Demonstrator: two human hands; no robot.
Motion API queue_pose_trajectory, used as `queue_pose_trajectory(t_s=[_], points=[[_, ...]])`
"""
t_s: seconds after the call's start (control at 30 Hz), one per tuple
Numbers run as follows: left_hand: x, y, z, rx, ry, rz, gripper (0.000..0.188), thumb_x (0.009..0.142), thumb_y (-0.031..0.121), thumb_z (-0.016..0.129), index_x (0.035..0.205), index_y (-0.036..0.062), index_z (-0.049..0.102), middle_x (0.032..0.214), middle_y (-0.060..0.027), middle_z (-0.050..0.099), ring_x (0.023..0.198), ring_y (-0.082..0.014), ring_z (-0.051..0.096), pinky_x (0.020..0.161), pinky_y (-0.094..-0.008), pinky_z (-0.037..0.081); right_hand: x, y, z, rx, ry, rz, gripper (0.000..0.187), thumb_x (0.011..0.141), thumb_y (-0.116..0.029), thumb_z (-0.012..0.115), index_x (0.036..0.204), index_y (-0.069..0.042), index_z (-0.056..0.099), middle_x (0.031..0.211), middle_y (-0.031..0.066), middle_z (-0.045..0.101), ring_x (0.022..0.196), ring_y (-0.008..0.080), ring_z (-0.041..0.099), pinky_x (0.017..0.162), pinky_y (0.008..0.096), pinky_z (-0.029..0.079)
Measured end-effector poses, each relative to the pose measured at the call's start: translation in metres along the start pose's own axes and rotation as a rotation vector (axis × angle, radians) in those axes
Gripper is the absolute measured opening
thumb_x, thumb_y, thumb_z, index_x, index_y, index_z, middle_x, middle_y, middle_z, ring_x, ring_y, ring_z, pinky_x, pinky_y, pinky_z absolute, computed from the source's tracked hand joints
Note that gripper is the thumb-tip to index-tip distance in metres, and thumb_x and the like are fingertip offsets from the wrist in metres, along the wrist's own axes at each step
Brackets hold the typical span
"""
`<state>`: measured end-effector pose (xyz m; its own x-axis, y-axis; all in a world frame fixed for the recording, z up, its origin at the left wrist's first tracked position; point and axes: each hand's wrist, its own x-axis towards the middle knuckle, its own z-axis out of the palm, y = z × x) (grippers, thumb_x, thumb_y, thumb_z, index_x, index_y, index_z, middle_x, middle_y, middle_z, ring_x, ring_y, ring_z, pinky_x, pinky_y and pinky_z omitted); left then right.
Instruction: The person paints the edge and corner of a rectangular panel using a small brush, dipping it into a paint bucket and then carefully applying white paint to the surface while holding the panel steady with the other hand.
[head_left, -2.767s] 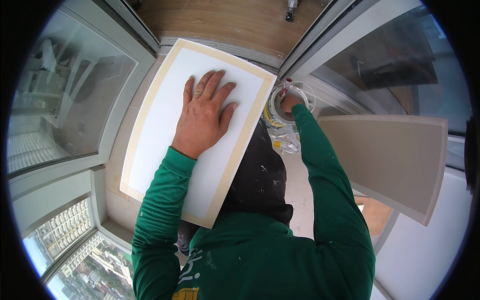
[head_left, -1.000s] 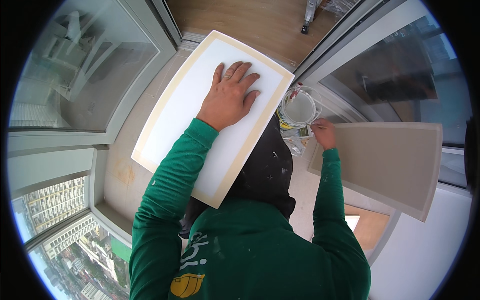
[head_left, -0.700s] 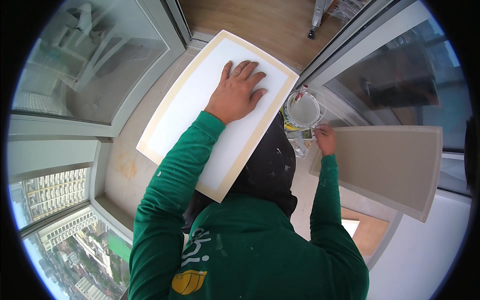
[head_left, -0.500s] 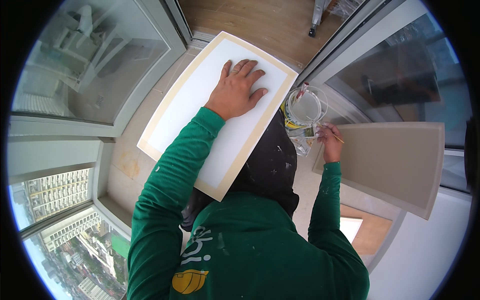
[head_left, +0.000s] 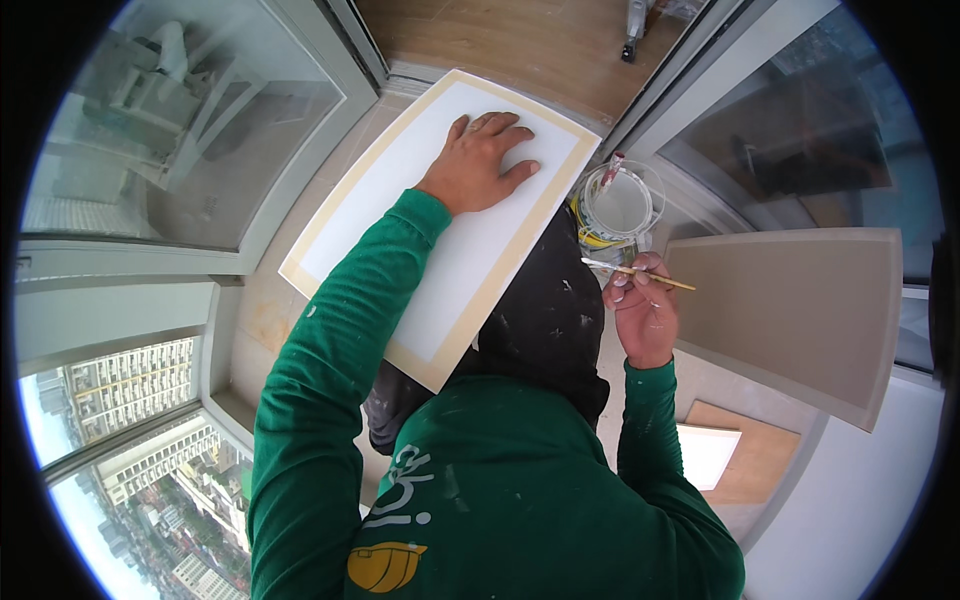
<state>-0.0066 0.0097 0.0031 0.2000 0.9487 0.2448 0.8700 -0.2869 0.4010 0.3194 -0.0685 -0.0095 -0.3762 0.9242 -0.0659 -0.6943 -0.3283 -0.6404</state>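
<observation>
The green sleeves (head_left: pixel 330 400) of the person's top filled the lower part of the view, with dark, paint-flecked trousers (head_left: pixel 545 320) showing between the arms. The right hand (head_left: pixel 643 310) was raised just above the right knee, its fingers closed on a thin paintbrush (head_left: pixel 640 272); the brush lay nearly level, its wooden handle pointing right and its pale tip pointing left. To the right of that hand a grey panel (head_left: pixel 800 310) stood propped along the window wall, close to the hand but not touching it. Below it, on the floor, lay a small board (head_left: pixel 745 455) with a white middle and a tan border.

Just beyond the brush sat a small paint bucket (head_left: pixel 622 205) with white inside, beside the corner of the large white board (head_left: pixel 450 220). That board, white with a bare tan edge, rested across the lap and stretched away toward the wooden floor (head_left: pixel 530 40). The left hand (head_left: pixel 480 165) lay flat on its far half, fingers spread, palm down, gripping nothing.

At the left, glass windows (head_left: pixel 170 130) looked out over apartment buildings (head_left: pixel 130 400) far below.
</observation>
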Motion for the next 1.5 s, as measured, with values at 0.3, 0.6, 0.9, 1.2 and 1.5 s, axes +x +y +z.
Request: queue_pose_trajectory(t_s=[0.3, 0.6, 0.9, 1.2, 1.5], points=[[0.009, -0.007, 0.006, 0.032, 0.019, -0.003, 0.048, 0.103, 0.046, 0.068, 0.139, 0.0133, 0.069, 0.157, -0.0179, 0.057, 0.149, -0.0406, 0.05, 0.129, -0.0622, 0.027, -0.042, 0.025, 0.057, -0.471, -0.143, -0.032, 0.014, 0.101, 0.007, 0.067, 0.112, 0.0, 0.062, 0.106, 0.0156, 0.074, 0.094, 0.0217, 0.076, 0.081, 0.0332, 0.063], [0.01, -0.014, 0.012, 0.028, 0.024, -0.01, 0.053, 0.102, 0.051, 0.066, 0.14, 0.0149, 0.071, 0.158, -0.0174, 0.057, 0.154, -0.0355, 0.045, 0.13, -0.0647, 0.022, -0.05, 0.035, 0.077, -0.81, -0.335, -0.205, 0.02, 0.089, 0.011, 0.071, 0.105, 0.001, 0.064, 0.095, 0.0164, 0.075, 0.085, 0.022, 0.077, 0.077, 0.0329, 0.063], [0.011, -0.013, 0.014, 0.051, 0.012, -0.021, 0.053, 0.102, 0.051, 0.066, 0.142, 0.0158, 0.071, 0.159, -0.0158, 0.056, 0.155, -0.0339, 0.044, 0.131, -0.0634, 0.022, -0.052, 0.032, 0.089, -0.942, -0.389, -0.283, 0.024, 0.083, 0.01, 0.073, 0.103, -0.002, 0.066, 0.092, 0.015, 0.075, 0.081, 0.024, 0.078, 0.074, 0.0321, 0.063], [0.011, -0.012, 0.013, 0.054, 0.004, -0.038, 0.054, 0.102, 0.051, 0.066, 0.143, 0.0164, 0.07, 0.16, -0.0155, 0.056, 0.156, -0.0338, 0.043, 0.132, -0.0624, 0.02, -0.047, 0.033, 0.093, -1.026, -0.364, -0.35, 0.025, 0.081, 0.011, 0.073, 0.1, -0.003, 0.066, 0.088, 0.0128, 0.075, 0.08, 0.0236, 0.077, 0.073, 0.0326, 0.063], [0.01, -0.011, 0.015, 0.083, 0.05, -0.014, 0.048, 0.103, 0.048, 0.068, 0.139, 0.0157, 0.07, 0.157, -0.0171, 0.058, 0.15, -0.0389, 0.049, 0.131, -0.0593, 0.025, -0.048, 0.03, 0.098, -1.023, -0.405, -0.344, 0.024, 0.08, 0.01, 0.074, 0.1, -0.003, 0.067, 0.086, 0.0118, 0.074, 0.08, 0.0235, 0.077, 0.073, 0.0322, 0.063]])
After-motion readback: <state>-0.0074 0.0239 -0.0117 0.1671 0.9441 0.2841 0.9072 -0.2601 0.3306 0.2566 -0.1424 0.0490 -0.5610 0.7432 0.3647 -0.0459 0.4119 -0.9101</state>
